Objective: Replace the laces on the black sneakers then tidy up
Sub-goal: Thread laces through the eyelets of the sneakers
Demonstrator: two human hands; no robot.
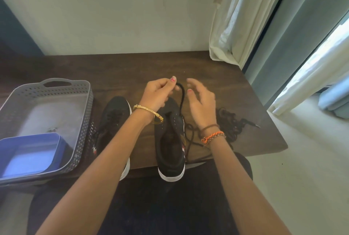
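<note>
Two black sneakers with white soles stand on the dark wooden table point(117, 66), toes pointing away. The left sneaker point(113, 121) still carries a lace. The right sneaker point(170, 140) shows bare eyelets. My left hand point(158, 93) pinches a black lace point(181, 96) above that shoe's toe, and the lace hangs down toward its front eyelets. My right hand point(200, 98) hovers just to the right of the lace, fingers relaxed and holding nothing. A pile of dark laces point(229, 123) lies on the table to the right, partly hidden by my right wrist.
A grey perforated basket point(81, 91) sits at the table's left, with a blue plastic tub point(30, 151) inside its near corner. White curtains point(236, 26) hang at the table's back right corner. The table's right edge drops to a pale floor point(302, 178).
</note>
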